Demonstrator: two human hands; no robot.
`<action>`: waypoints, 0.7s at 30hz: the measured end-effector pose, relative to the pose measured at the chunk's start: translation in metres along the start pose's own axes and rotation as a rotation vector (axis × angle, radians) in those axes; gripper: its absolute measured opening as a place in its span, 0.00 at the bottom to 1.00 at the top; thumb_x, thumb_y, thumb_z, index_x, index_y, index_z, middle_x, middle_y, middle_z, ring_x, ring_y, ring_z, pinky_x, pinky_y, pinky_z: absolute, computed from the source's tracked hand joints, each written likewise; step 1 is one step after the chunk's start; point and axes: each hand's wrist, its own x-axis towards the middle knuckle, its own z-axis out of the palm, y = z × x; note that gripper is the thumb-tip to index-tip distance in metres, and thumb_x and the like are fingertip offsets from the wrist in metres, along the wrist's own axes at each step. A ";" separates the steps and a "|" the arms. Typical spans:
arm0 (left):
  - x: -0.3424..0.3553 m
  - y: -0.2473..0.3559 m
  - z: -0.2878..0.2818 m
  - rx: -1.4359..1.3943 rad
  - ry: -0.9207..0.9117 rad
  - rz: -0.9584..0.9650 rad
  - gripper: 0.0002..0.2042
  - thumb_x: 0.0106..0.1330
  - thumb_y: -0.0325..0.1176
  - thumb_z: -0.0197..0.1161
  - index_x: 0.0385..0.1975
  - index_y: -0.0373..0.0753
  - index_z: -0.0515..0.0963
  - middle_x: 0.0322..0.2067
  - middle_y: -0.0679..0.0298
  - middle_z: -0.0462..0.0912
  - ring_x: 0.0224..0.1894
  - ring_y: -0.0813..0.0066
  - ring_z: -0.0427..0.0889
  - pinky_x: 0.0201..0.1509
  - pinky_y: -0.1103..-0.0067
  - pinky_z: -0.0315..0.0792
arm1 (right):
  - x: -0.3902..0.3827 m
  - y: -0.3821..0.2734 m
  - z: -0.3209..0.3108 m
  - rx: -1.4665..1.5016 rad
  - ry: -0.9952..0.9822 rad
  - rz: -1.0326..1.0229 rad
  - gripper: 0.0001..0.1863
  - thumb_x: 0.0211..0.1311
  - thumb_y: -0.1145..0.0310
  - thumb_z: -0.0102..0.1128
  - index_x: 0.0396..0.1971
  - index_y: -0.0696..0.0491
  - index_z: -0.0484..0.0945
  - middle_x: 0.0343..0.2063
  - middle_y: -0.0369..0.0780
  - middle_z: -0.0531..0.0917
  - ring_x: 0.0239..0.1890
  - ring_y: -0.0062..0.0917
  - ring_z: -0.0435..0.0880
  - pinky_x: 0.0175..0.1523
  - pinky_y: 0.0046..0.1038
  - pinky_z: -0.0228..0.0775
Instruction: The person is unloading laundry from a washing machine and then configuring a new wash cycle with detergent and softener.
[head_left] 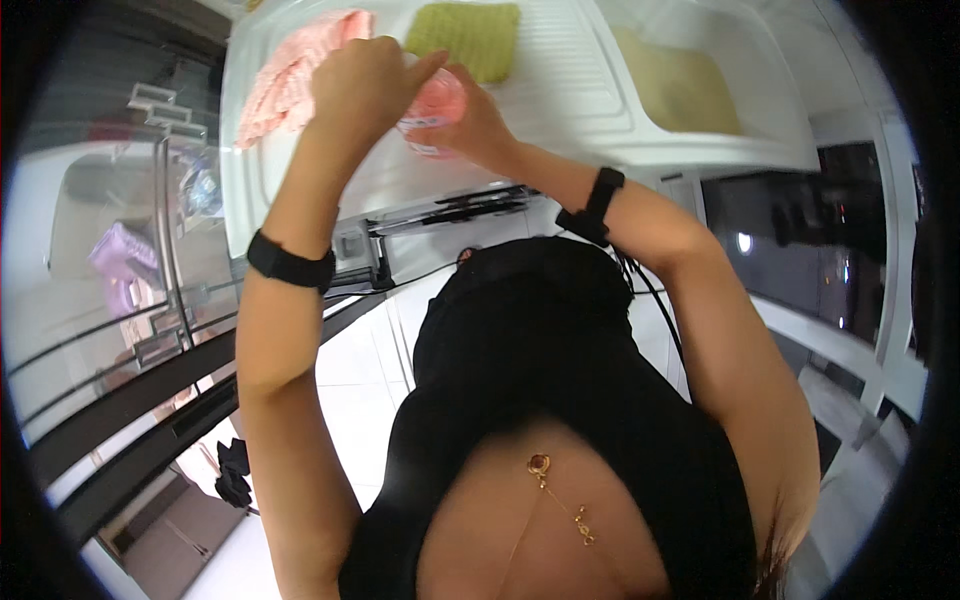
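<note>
Over the white, ridged worktop (560, 100), the right hand (482, 125) has its grip wrapped around a translucent pink bottle (438, 102), while the left hand (362, 82) bends at its top, thumb stretched out and the other fingertips hidden, so I cannot tell how tightly that grip closes. The bottle looks smooth and rounded, with a pale label band. Left of it lies a rumpled, nubbly pink cloth (283, 85), beyond it a ribbed green cloth (472, 40), and rightward a flat yellowish cloth (682, 85).
</note>
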 end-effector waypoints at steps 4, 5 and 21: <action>-0.008 -0.007 -0.008 -0.353 0.189 0.179 0.17 0.54 0.40 0.61 0.41 0.39 0.74 0.30 0.52 0.79 0.31 0.59 0.79 0.33 0.73 0.72 | 0.003 -0.015 -0.009 -0.253 -0.081 -0.053 0.38 0.39 0.68 0.71 0.52 0.51 0.59 0.43 0.42 0.75 0.46 0.27 0.75 0.50 0.29 0.68; -0.004 -0.010 -0.011 -0.461 0.072 0.185 0.15 0.53 0.38 0.62 0.38 0.39 0.74 0.29 0.53 0.79 0.31 0.60 0.79 0.33 0.74 0.71 | 0.002 -0.018 -0.012 -0.253 -0.076 -0.052 0.38 0.39 0.68 0.71 0.52 0.51 0.59 0.43 0.42 0.75 0.46 0.27 0.75 0.50 0.29 0.68; -0.009 0.018 -0.012 -0.362 0.165 0.036 0.18 0.56 0.45 0.57 0.31 0.33 0.76 0.27 0.49 0.79 0.30 0.55 0.80 0.33 0.69 0.73 | 0.004 0.007 -0.021 -0.259 -0.085 -0.119 0.40 0.35 0.64 0.73 0.50 0.55 0.61 0.44 0.46 0.75 0.47 0.36 0.75 0.51 0.32 0.67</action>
